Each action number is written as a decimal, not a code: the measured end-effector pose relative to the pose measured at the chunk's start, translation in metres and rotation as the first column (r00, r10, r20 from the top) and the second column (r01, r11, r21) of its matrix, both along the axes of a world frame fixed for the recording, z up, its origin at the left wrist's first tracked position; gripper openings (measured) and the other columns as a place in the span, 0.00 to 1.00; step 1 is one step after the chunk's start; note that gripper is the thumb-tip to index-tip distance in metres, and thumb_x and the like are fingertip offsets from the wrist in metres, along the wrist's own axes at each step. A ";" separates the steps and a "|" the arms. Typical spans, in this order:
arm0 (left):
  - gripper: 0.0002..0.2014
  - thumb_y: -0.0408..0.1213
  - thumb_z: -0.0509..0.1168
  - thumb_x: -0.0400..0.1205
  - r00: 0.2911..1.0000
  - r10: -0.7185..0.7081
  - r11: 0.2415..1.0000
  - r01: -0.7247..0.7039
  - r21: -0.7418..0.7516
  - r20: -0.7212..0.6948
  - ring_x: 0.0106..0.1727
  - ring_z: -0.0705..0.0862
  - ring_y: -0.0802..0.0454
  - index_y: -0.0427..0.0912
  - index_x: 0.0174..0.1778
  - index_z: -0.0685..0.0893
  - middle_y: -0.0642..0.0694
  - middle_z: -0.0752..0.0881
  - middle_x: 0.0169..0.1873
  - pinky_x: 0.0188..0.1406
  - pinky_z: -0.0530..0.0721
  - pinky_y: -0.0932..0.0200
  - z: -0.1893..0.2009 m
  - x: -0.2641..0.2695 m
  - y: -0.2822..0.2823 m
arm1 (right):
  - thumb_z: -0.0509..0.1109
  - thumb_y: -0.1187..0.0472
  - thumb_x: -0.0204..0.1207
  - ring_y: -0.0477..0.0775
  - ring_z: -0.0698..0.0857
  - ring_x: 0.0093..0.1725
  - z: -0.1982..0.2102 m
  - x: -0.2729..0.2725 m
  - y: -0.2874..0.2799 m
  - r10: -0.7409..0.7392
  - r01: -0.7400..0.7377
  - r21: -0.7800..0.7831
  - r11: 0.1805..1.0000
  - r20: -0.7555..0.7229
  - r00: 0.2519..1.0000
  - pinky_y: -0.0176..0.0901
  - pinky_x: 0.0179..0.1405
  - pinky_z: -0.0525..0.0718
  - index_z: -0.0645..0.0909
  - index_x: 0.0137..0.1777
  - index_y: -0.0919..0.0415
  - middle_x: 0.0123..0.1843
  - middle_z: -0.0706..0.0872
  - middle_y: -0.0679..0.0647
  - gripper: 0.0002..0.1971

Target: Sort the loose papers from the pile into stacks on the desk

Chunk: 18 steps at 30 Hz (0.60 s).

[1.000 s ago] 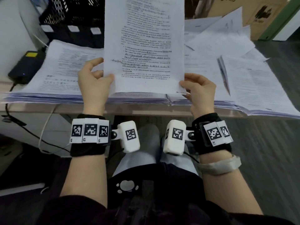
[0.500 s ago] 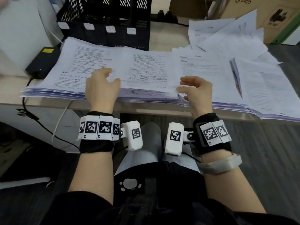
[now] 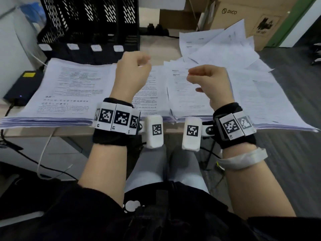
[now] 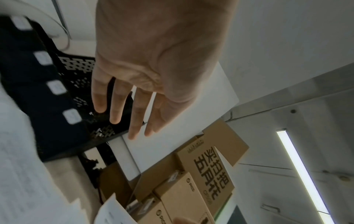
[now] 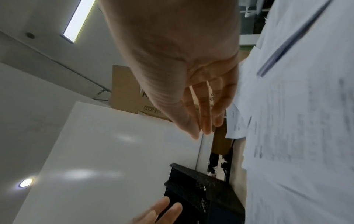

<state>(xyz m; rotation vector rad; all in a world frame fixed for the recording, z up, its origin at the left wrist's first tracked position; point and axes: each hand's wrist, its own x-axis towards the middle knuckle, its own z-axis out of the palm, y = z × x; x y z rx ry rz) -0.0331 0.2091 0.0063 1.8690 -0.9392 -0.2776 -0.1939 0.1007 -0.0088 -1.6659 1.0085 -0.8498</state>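
We've got both hands up over the desk [image 3: 156,44], holding nothing. Left hand [image 3: 132,72] hangs above the middle stack [image 3: 152,94]; its fingers [image 4: 114,104] run straight and slightly spread in the wrist view. Right hand [image 3: 211,84] floats over the stack just right of that [image 3: 185,100], fingers [image 5: 205,109] straight and close together. Neither touches paper, as far as the blurred frames show. Stacks sit side by side along the desk's near edge: left stack [image 3: 69,87], middle, right ones. The loose pile [image 3: 222,49] lies fanned at the back right, w/ a black file rack [image 3: 90,23] back left and cardboard boxes [image 3: 246,16] behind.
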 end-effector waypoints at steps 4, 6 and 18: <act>0.14 0.33 0.61 0.82 0.992 -0.109 0.994 0.110 0.020 -0.067 0.64 0.82 0.53 0.42 0.62 0.84 0.46 0.86 0.60 0.66 0.78 0.59 0.016 -0.016 -0.041 | 0.76 0.67 0.68 0.49 0.87 0.47 0.017 -0.012 -0.032 -0.022 0.022 0.000 1.000 -0.034 0.999 0.37 0.41 0.85 0.87 0.52 0.62 0.45 0.89 0.54 0.12; 0.14 0.34 0.61 0.83 0.982 -0.175 0.981 0.180 0.076 -0.072 0.65 0.80 0.53 0.41 0.64 0.83 0.46 0.84 0.63 0.63 0.76 0.61 0.024 -0.023 -0.062 | 0.77 0.67 0.67 0.49 0.86 0.49 0.022 -0.018 -0.050 -0.047 0.047 -0.007 0.999 -0.063 0.997 0.32 0.41 0.81 0.86 0.55 0.63 0.49 0.88 0.55 0.15; 0.08 0.31 0.61 0.81 0.964 -0.194 0.901 0.248 0.357 -0.180 0.31 0.73 0.49 0.36 0.36 0.78 0.43 0.74 0.31 0.25 0.72 0.68 0.013 -0.030 -0.199 | 0.76 0.44 0.68 0.67 0.51 0.83 -0.003 -0.032 -0.162 -0.112 0.150 -0.015 0.989 -0.733 0.671 0.62 0.82 0.51 0.55 0.81 0.63 0.81 0.60 0.64 0.48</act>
